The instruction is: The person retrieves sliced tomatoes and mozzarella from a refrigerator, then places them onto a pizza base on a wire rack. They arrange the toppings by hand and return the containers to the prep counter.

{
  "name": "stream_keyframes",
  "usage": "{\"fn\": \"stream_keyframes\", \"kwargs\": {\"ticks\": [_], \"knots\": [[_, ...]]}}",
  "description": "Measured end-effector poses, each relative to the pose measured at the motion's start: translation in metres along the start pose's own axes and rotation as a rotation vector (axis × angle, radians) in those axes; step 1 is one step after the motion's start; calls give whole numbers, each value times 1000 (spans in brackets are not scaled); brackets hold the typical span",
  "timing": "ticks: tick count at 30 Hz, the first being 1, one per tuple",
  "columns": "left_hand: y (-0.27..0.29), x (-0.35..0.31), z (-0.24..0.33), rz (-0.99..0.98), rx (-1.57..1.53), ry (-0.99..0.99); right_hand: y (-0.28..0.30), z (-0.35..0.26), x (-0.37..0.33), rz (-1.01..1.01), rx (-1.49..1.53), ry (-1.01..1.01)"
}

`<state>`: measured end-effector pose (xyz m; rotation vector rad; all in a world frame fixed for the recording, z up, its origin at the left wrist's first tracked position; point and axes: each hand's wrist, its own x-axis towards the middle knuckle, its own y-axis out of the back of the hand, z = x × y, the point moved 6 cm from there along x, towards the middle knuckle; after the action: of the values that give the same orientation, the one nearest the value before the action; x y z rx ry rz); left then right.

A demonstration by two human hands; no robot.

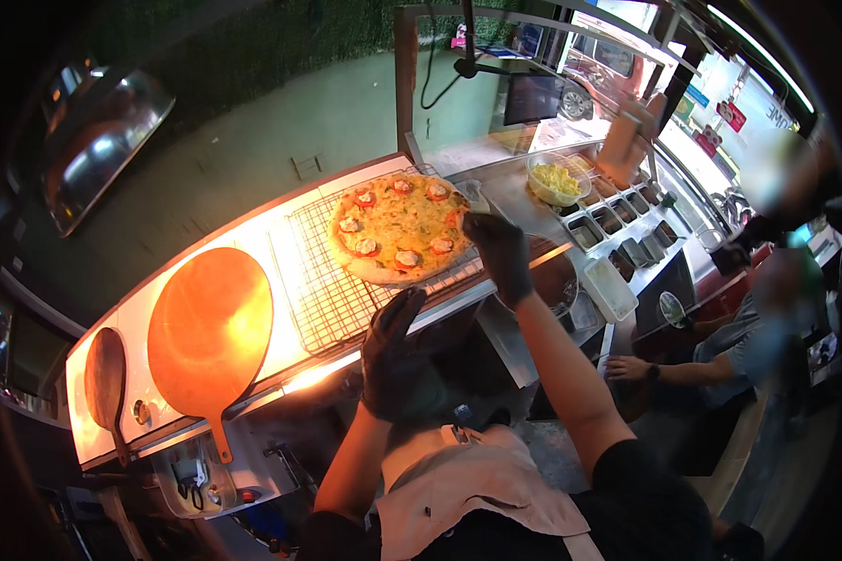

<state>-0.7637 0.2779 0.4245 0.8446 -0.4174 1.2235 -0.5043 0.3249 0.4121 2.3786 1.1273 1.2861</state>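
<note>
A round baked pizza (398,226) with melted cheese and tomato slices lies on a wire cooling rack (332,294) on the lit counter. My right hand (499,252), in a black glove, reaches to the pizza's right edge, fingers curled at the crust or at a metal tool there; I cannot tell if it grips anything. My left hand (395,360), also black-gloved, hovers below the rack's front edge with fingers spread, holding nothing.
A large round wooden peel (210,332) and a smaller dark one (106,379) lie left on the counter. Metal topping tubs (617,224) and a bowl of yellow food (557,179) stand to the right. A seated person's arm (669,372) rests at the right.
</note>
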Motion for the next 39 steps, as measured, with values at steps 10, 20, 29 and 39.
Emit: {"fn": "stream_keyframes", "kwargs": {"ticks": [10, 20, 29, 39], "knots": [[31, -67, -67, -37, 82, 296, -91, 94, 57, -248, -337, 139], [55, -67, -88, -10, 11, 370, -86, 102, 66, -317, -172, -135], [55, -54, -93, -75, 81, 329, -78, 95, 71, -312, -315, -76], [51, -45, -94, -115, 82, 305, -66, 80, 78, -278, -244, -84]]}}
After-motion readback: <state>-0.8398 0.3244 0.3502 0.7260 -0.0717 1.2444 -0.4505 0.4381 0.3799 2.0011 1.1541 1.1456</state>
